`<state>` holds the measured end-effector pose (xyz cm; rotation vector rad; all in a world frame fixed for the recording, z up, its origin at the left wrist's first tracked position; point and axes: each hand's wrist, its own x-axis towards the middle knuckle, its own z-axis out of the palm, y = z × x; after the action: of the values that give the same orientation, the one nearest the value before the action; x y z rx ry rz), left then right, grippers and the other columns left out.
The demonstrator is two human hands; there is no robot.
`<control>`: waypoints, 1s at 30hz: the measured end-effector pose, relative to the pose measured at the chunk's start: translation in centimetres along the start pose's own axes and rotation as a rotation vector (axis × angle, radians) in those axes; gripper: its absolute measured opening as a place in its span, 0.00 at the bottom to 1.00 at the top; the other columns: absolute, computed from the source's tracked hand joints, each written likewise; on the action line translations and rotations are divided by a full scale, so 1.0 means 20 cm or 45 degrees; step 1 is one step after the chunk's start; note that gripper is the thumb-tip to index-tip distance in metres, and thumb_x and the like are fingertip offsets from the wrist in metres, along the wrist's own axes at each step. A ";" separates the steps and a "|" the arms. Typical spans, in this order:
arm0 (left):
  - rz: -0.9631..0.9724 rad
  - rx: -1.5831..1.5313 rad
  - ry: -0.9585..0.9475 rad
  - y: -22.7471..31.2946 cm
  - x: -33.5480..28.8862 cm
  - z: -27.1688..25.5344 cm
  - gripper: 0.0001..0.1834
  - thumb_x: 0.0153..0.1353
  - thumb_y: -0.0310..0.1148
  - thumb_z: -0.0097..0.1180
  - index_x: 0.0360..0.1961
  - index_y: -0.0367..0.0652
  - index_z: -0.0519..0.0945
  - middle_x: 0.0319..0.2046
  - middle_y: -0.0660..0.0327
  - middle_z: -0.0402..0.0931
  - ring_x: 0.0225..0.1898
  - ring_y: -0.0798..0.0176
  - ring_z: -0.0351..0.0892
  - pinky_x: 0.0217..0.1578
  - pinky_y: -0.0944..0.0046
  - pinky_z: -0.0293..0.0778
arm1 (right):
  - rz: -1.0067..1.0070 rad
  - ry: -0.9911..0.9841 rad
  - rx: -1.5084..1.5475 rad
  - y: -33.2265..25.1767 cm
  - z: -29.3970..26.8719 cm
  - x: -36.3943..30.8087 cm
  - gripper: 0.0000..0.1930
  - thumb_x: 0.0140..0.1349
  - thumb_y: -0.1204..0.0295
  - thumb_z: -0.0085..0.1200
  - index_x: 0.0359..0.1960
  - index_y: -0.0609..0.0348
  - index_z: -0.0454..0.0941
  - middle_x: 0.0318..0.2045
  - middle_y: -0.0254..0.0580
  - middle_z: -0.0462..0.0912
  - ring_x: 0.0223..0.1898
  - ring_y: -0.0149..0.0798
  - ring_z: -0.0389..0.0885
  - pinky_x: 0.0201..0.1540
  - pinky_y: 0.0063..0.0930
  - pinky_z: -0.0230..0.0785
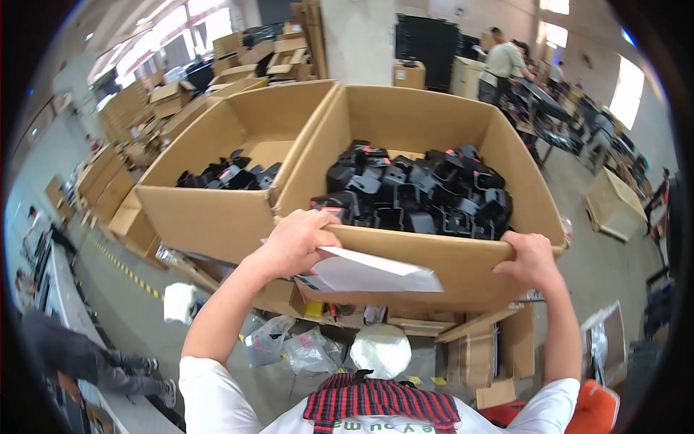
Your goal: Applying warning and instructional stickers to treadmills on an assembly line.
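Observation:
A large open cardboard box [434,249] stands right in front of me, part filled with a heap of black bracket-like parts [412,188]. My left hand [298,242] grips its near rim close to the left corner. The near rim's right end is in my right hand [533,259], with the thumb on the outer face and the fingers over the edge. A white sheet of paper [369,271] sticks out from the near wall beside my left hand; whether that hand also pinches it, I cannot tell. Against the box's left side is a second cardboard box [202,217] with fewer black parts [230,173].
Below the boxes are clear plastic bags [289,347], a round pale-topped object [380,351] and cardboard pieces [473,354]. Stacked cartons [170,98] fill the far left. A person [94,362] stands at lower left; others [502,65] work at far right.

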<state>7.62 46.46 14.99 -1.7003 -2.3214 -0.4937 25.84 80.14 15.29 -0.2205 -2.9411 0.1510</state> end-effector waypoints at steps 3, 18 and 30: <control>-0.201 -0.532 0.242 -0.06 0.00 -0.14 0.05 0.49 0.26 0.55 0.30 0.39 0.76 0.38 0.59 0.73 0.38 0.63 0.73 0.37 0.65 0.69 | 0.062 -0.123 0.919 0.12 -0.09 0.06 0.15 0.43 0.70 0.60 0.33 0.62 0.73 0.21 0.40 0.76 0.26 0.30 0.75 0.30 0.22 0.66; -1.003 -0.846 0.599 -0.99 -0.03 -0.63 0.22 0.57 0.38 0.49 0.44 0.29 0.68 0.35 0.51 0.74 0.31 0.63 0.75 0.33 0.68 0.74 | -0.069 -0.792 -0.030 0.07 0.23 0.60 0.22 0.42 0.54 0.59 0.33 0.58 0.76 0.31 0.48 0.78 0.36 0.47 0.76 0.40 0.34 0.68; -0.916 0.332 -0.895 -1.73 0.06 -0.04 0.23 0.44 0.43 0.50 0.33 0.31 0.77 0.34 0.45 0.75 0.38 0.48 0.74 0.40 0.58 0.69 | 0.133 -0.820 0.056 0.03 0.19 0.64 0.14 0.41 0.64 0.61 0.25 0.63 0.77 0.18 0.48 0.76 0.19 0.40 0.73 0.26 0.28 0.67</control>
<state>-25.63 37.79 11.34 -0.9558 -3.2960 0.3802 12.74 82.50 13.74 -0.3812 -3.5583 0.3616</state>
